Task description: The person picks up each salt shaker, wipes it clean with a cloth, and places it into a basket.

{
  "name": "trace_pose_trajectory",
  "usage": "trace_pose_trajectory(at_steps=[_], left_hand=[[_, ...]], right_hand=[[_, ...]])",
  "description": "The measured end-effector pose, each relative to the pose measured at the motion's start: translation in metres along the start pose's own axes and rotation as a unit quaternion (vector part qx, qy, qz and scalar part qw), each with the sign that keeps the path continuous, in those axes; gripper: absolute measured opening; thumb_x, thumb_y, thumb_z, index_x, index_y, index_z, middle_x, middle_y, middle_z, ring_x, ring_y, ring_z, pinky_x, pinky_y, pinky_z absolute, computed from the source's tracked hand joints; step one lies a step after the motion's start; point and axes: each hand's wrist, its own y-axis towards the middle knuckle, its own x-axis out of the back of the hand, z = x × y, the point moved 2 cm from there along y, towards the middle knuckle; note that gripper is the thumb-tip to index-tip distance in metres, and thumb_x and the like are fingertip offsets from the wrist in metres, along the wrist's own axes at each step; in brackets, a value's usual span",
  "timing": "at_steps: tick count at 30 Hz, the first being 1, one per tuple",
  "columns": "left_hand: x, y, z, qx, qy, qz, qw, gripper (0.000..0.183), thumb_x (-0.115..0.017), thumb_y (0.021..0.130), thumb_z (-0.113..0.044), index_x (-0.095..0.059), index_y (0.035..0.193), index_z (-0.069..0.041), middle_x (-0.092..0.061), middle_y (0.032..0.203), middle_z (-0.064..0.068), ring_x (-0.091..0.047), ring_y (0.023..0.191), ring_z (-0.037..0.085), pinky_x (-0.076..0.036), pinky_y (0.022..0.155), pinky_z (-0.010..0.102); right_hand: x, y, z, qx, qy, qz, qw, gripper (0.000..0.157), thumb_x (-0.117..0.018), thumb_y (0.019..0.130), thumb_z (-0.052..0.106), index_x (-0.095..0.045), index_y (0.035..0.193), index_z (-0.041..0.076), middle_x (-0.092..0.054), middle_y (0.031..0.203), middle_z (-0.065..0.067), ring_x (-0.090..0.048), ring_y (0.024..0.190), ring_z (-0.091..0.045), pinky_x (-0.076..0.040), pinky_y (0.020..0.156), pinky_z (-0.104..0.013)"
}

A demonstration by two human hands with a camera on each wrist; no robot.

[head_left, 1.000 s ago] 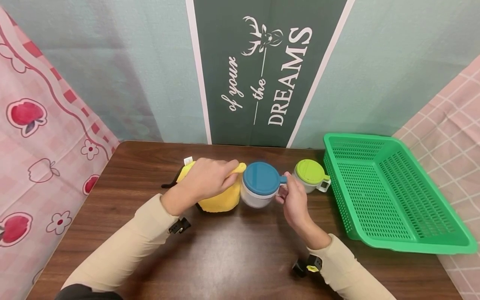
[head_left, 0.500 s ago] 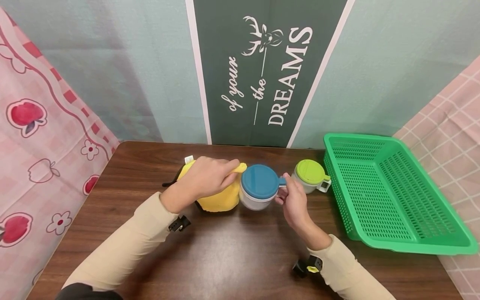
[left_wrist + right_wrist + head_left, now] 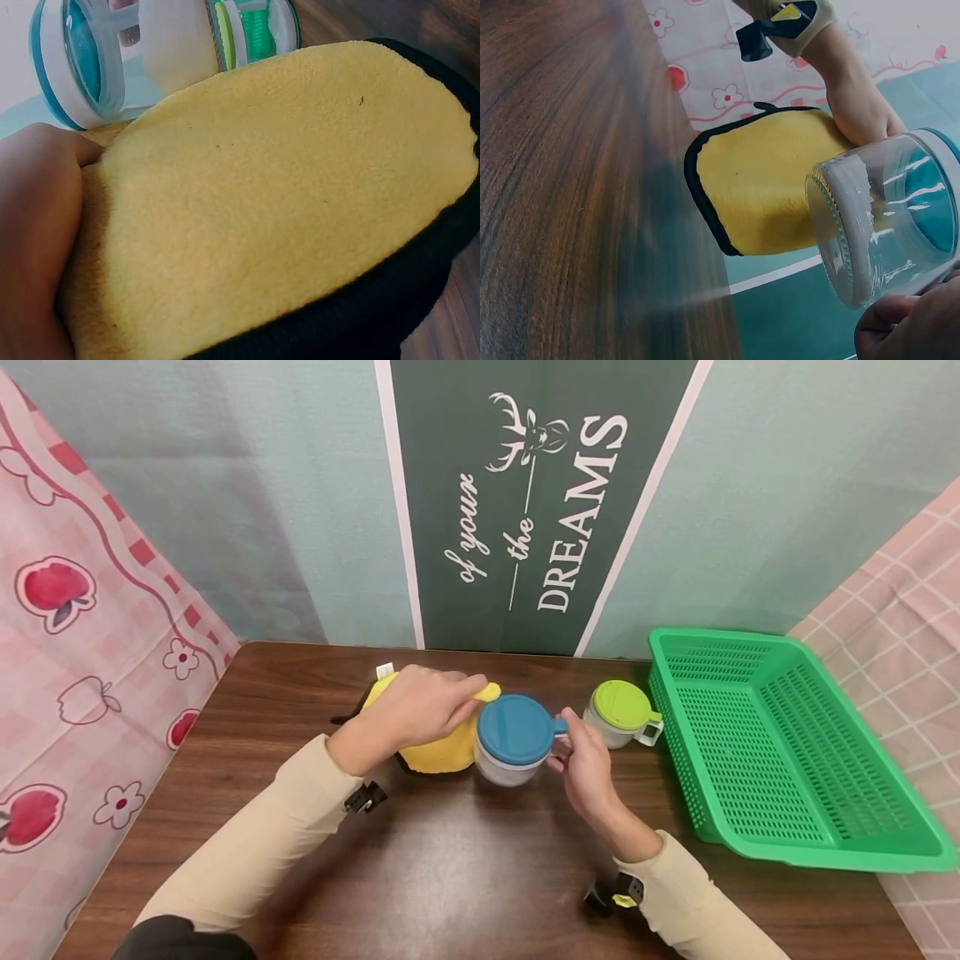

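My left hand (image 3: 420, 708) grips the upper edge of a yellow cloth (image 3: 444, 752) with black trim, a white tag at its corner. The cloth hangs down, spread broad in the left wrist view. With my right hand (image 3: 587, 764) I hold a clear jar (image 3: 889, 225) by its side handle. A blue lid (image 3: 514, 729) covers this jar, and white contents lie at its bottom. In the right wrist view the jar is raised off the table, its base showing. It is close beside the cloth; whether they touch, I cannot tell.
A smaller jar with a lime-green lid (image 3: 622, 704) stands to the right of my right hand. Beyond it on the right is a green perforated plastic basket (image 3: 832, 853). The brown wooden table (image 3: 420, 893) ends at a curtain (image 3: 330, 527) behind.
The blue-lidded jar has shifted slightly left and towards me, held in my right hand. My left hand and the cloth have moved a little up and right.
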Motion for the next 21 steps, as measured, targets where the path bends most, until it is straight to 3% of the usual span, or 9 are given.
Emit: trace_pose_trajectory(at_steps=[10,17,21], left_hand=[[-0.003,0.008,0.002,-0.027,0.000,-0.012,0.9995,0.007,-0.058,0.103,-0.023,-0.058,0.101,-0.017,-0.049,0.070,-0.003,-0.041,0.049,0.014,-0.027,0.043,0.029],[-0.009,0.015,0.009,-0.035,-0.051,0.024,0.9978,0.006,-0.061,0.102,-0.018,-0.061,0.107,-0.019,-0.057,0.081,-0.003,-0.051,0.060,0.016,-0.041,0.049,0.031],[-0.011,0.020,0.010,-0.037,-0.057,0.036,0.9970,0.008,-0.060,0.103,-0.020,-0.064,0.110,-0.020,-0.058,0.083,-0.003,-0.053,0.063,0.016,-0.043,0.052,0.030]], right_hand=[[-0.002,-0.001,0.001,-0.011,-0.013,0.002,1.000,0.046,-0.036,0.111,0.028,-0.050,0.069,0.015,-0.043,0.063,0.003,-0.035,0.058,-0.015,-0.033,0.054,-0.022],[-0.003,-0.002,-0.002,-0.012,-0.019,0.009,1.000,0.047,-0.036,0.111,0.028,-0.047,0.068,0.013,-0.039,0.062,0.003,-0.035,0.058,-0.014,-0.033,0.054,-0.022],[-0.004,-0.003,-0.002,-0.014,-0.018,0.012,1.000,0.047,-0.035,0.111,0.028,-0.045,0.068,0.012,-0.038,0.062,0.003,-0.035,0.057,-0.014,-0.033,0.055,-0.023]])
